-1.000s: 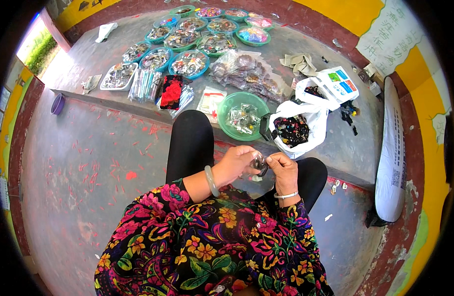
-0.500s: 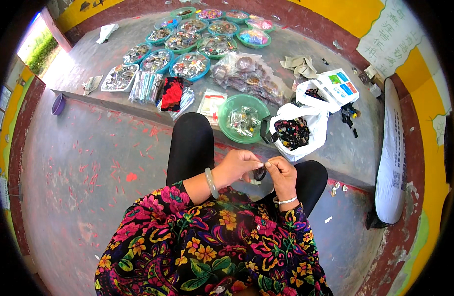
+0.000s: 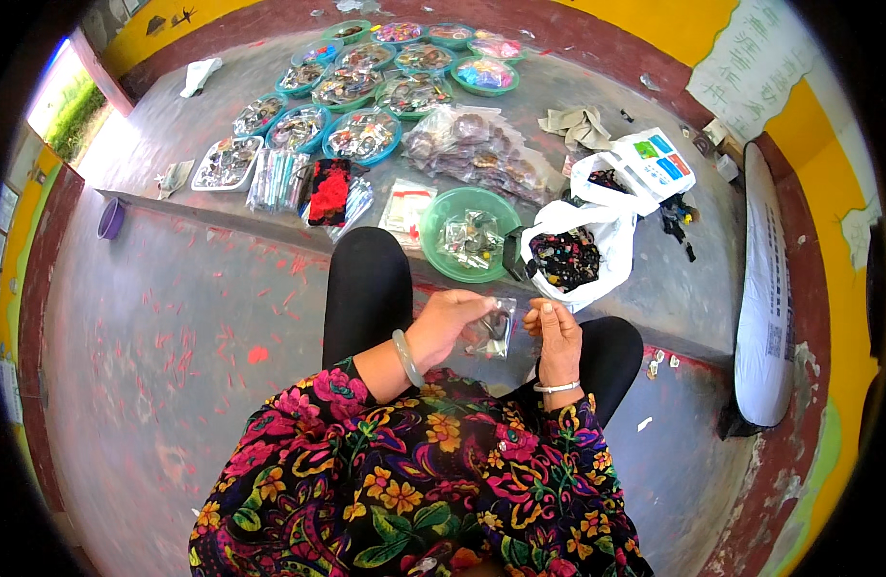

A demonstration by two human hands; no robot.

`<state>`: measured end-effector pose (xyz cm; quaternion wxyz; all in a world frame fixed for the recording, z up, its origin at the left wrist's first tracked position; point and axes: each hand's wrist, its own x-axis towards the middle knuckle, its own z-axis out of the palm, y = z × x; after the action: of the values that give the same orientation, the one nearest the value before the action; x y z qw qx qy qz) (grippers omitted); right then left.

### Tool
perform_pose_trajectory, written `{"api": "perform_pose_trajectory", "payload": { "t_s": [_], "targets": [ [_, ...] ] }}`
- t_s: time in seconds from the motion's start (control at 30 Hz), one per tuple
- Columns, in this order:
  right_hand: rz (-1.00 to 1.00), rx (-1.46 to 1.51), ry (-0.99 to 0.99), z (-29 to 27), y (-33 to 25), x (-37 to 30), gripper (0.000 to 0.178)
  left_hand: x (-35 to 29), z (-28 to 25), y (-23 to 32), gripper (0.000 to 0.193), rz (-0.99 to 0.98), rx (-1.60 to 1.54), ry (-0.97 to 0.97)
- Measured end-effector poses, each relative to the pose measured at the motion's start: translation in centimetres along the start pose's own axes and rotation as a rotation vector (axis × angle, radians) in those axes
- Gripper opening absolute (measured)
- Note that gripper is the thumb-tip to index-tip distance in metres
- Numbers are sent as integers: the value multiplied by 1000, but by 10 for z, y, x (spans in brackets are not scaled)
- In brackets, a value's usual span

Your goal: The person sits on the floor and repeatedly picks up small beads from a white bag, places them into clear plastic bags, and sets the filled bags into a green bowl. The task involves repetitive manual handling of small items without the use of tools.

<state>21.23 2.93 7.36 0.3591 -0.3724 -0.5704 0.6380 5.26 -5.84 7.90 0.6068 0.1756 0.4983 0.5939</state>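
A small clear plastic bag (image 3: 497,332) with something dark inside hangs in front of my lap. My left hand (image 3: 441,325) pinches its upper left edge between thumb and fingers. Close to the bag's right side, apart from it, my right hand (image 3: 556,338) has its fingers curled in and the thumb laid over them. Whether anything small is in that grip I cannot make out. Beyond my hands stands a green bowl (image 3: 455,200) holding several small clear packets. Beside it is an open white bag (image 3: 612,240) of small black and coloured pieces (image 3: 564,258).
A raised grey ledge (image 3: 674,288) carries several bowls of small packets (image 3: 364,135), a white tray (image 3: 199,181), a heap of clear bags (image 3: 477,144) and a red-and-black cloth (image 3: 329,192). A purple bowl (image 3: 110,220) sits on the floor at left. A long wrapped board (image 3: 762,308) leans at right.
My hands have moved apart from their shared hold. The clear bag now shows flat in my left hand, and my right hand has drawn slightly away to the right.
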Motion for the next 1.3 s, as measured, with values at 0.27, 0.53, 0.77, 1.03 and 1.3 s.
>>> {"api": "perform_pose_trajectory", "payload": {
  "t_s": [0.27,0.53,0.77,1.03,1.3],
  "targets": [
    [201,8,-311,3,18,-8,17,2,7,-1,18,36,-109,108],
    [218,39,-286,-3,20,-7,16,8,4,-6,15,-123,-291,79],
    [214,30,-239,-6,33,-2,16,2,13,7,15,-86,-224,3],
    [250,67,-124,-3,31,2,18,35,-14,-22,13,-22,-327,105],
    [362,60,-92,-9,39,8,22,92,-49,-29,9,54,-402,378]
  ]
}}
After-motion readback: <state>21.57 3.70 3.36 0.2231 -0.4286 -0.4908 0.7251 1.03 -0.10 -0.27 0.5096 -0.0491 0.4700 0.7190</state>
